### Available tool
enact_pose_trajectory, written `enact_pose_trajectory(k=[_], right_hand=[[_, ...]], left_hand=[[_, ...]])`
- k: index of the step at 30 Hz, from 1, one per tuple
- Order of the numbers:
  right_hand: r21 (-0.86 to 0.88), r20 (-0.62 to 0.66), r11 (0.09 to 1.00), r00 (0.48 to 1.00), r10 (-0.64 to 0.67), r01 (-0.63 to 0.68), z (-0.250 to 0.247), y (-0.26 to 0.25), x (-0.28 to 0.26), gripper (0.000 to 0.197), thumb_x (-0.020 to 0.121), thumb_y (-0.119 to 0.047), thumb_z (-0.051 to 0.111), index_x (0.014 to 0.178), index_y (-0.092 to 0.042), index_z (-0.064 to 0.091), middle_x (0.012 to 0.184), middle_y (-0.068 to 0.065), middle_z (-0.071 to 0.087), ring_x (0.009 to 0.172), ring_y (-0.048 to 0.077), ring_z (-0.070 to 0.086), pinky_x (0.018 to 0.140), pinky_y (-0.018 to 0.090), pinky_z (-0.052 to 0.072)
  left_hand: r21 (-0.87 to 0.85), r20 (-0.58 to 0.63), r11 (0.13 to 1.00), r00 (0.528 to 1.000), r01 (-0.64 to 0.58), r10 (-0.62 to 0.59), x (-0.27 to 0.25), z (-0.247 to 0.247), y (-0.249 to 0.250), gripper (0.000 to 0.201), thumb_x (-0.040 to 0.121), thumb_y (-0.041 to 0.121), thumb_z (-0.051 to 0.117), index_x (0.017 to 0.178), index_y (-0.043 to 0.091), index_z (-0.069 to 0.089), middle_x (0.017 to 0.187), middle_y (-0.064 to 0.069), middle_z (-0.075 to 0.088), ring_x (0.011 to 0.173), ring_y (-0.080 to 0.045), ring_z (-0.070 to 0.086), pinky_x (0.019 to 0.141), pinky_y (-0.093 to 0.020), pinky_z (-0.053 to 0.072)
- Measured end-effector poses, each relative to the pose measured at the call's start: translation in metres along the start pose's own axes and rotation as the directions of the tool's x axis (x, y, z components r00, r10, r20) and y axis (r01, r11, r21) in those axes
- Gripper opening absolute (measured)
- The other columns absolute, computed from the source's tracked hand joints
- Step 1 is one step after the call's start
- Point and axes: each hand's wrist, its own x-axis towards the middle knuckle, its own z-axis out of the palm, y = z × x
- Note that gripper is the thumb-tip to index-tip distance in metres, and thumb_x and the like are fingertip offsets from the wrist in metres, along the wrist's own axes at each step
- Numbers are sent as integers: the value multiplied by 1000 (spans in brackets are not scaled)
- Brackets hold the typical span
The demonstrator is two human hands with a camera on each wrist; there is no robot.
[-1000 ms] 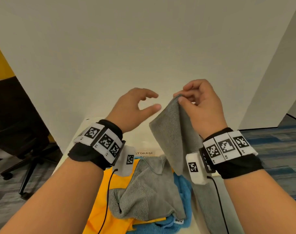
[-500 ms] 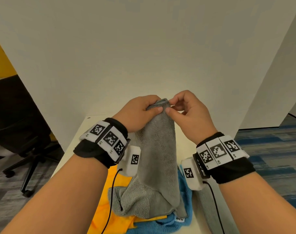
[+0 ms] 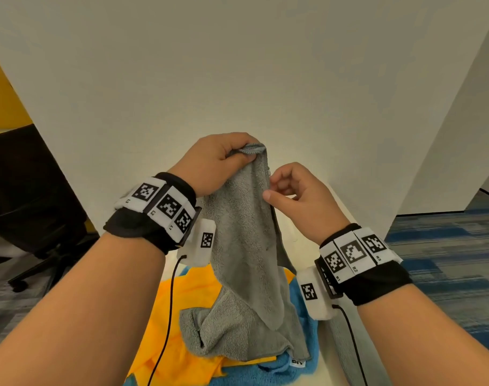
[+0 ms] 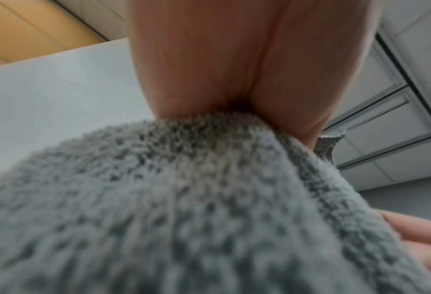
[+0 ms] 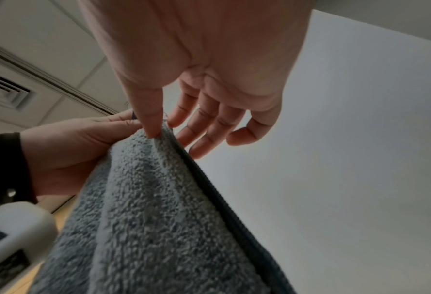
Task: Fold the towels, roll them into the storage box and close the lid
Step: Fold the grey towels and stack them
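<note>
1. Forearms are filling the near foreground of the head view, each wearing a black wristband with white coded markers
2. Towels are lying heaped just beyond the wrists: a yellow towel [image 3: 187, 316] and a blue towel [image 3: 268, 370] are sitting under the trailing end of the grey towel [image 3: 246, 246]
3. Grey cloth is hanging with its long axis running near vertical, from the raised top corner down to the heap
4. Left hand [image 3: 218, 162] is pinching that top corner, thumb and fingers curling round it; this hand is sitting higher and nearer the corner
5. Right hand [image 3: 296, 196] is sitting just below and to the right, its thumb touching the hemmed side edge in the wrist view while the fingers are hanging loosely curled behind it, gripping nothing that can be seen
6. Judging by this, the coming move is turning on the edge lying directly left of the right fingertips
7. White table [image 3: 299, 235] is showing beyond the cloth, backed by a pale wall
8. Black office chair [image 3: 29, 190] is standing far left; blue carpet is stretching away far right; no storage box is showing
</note>
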Motion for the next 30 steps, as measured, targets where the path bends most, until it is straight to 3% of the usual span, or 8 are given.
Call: enact_pose_trajectory(k=[6, 11, 13, 17, 22, 25, 30], right_hand=[[-76, 36, 997, 999, -4, 7, 5, -1, -2, 17, 85, -17, 70, 95, -19, 57, 85, -15, 59, 77, -9, 56, 71, 5, 40], [-86, -85, 996, 996, -41, 33, 6, -4, -2, 18, 85, -15, 68, 90, -27, 56, 88, -19, 60, 81, -6, 58, 67, 16, 42], [-135, -84, 988, 993, -82, 70, 6, -6, -2, 21, 85, -16, 68, 96, -32, 58, 94, -14, 59, 81, -4, 56, 67, 11, 40], [-172, -15, 984, 999, -44, 41, 7, -3, 0, 23, 86, -24, 69, 106, -30, 59, 101, -8, 59, 86, -2, 56, 72, 7, 37], [-233, 36, 972, 999, -3, 11, 8, 4, 0, 21, 84, -30, 70, 104, -25, 63, 122, -7, 49, 110, -4, 47, 87, 3, 33], [-242, 49, 970, 999, 13, -1, 6, 4, 0, 18, 84, -30, 71, 100, -28, 64, 133, -9, 44, 122, 0, 41, 97, 16, 34], [-369, 200, 929, 974, 110, -30, 8, 3, -2, 17, 88, -34, 65, 90, -17, 63, 94, -4, 57, 89, 9, 51, 71, 19, 36]], left_hand=[[35, -99, 996, 992, -78, 81, 8, -9, 4, 19, 97, 15, 52, 105, 28, 63, 91, 21, 62, 84, 13, 54, 78, -6, 40], [113, -105, 989, 989, -96, 108, 11, -15, 5, 19, 96, 17, 55, 110, 20, 68, 93, 27, 58, 86, 9, 53, 79, -2, 36], [131, -92, 986, 989, -100, 112, 12, -18, 4, 21, 96, 17, 56, 113, 20, 69, 96, 25, 59, 89, 14, 53, 80, 1, 35], [94, -49, 991, 994, -95, 100, 12, -19, 6, 23, 94, 15, 58, 112, 24, 69, 101, 18, 65, 93, 16, 55, 83, -1, 37], [56, 8, 993, 995, -100, 100, 11, -21, 9, 21, 95, 13, 56, 110, 24, 68, 103, 11, 68, 96, 6, 59, 83, -4, 40], [43, 28, 994, 994, -105, 104, 10, -25, 9, 21, 95, 13, 56, 108, 27, 66, 102, 14, 67, 92, 12, 57, 82, -2, 39], [36, -13, 992, 993, -118, 118, 11, -30, 11, 21, 96, 14, 56, 110, 25, 66, 101, 18, 66, 93, 14, 57, 83, -3, 39]])
